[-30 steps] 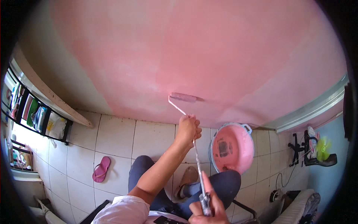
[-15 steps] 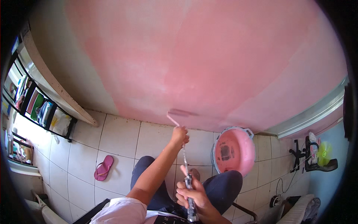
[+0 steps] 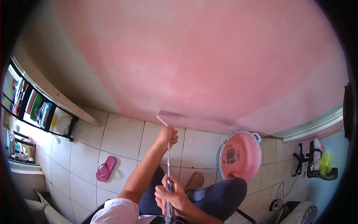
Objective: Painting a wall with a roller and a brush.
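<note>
My left hand is closed round the front of a paint roller's long handle, just behind the bent rod. Farther back, close to my body, my right hand wraps round the dark, paint-flecked grip. The roller head touches the low part of the pink wall, a little above the floor. Patches of deeper pink cover the middle of that wall, with paler areas at its sides. To the right of my knees stands a round basin with pink paint inside and a dark patch on its inner wall.
A pink flip-flop lies on the tiled floor to the left. A black shelf rack with folded things stands at the far left. At the right are a small green fan, a cable and a striped bundle.
The roller head has slid left along the bottom of the wall, and both my hands have moved left with the handle. My right hand's fingers have closed more round the grip.
</note>
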`<state>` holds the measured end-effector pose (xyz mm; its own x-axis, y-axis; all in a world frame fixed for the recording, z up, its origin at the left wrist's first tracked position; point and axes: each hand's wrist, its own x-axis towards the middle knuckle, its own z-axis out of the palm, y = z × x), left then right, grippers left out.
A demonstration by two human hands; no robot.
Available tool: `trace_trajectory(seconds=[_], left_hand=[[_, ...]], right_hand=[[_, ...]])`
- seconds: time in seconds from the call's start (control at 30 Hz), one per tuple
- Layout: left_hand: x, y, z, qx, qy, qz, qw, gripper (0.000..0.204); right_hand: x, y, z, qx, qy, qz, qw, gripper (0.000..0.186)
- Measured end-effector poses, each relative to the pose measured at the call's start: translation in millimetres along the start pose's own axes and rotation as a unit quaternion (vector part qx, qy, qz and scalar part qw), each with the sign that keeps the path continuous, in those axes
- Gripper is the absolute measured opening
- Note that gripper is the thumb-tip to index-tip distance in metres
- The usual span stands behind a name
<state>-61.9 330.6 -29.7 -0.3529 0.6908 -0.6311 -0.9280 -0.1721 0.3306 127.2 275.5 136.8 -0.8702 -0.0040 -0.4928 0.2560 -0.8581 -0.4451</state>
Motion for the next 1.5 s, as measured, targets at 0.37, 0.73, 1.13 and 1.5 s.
trace_trajectory(seconds=[0.37,0.73,1.13,1.5], left_hand=[[7.2,3.7,-14.2,0.011,-0.015,-0.01,1.0,0.021],[-73.1,22.9,45.1,-0.021,-0.063,0.054,0.996,0.022],[-16.1,14.6,-16.5,0.006,-0.042,0.052,0.998,0.018],[-40.3,16.5,13.7,0.025,-0.031,0.053,0.998,0.018]], right_hand=[[15.4,-3.4,-5.8,0.023,0.004,0.02,1.0,0.029],[-40.1,-8.6,46.4,0.019,-0.04,0.026,0.999,0.032],[-5.8,20.9,-1.6,0.046,-0.097,-0.023,0.994,0.031],[-24.4,-0.7,8.4,0.048,-0.109,0.013,0.993,0.031]])
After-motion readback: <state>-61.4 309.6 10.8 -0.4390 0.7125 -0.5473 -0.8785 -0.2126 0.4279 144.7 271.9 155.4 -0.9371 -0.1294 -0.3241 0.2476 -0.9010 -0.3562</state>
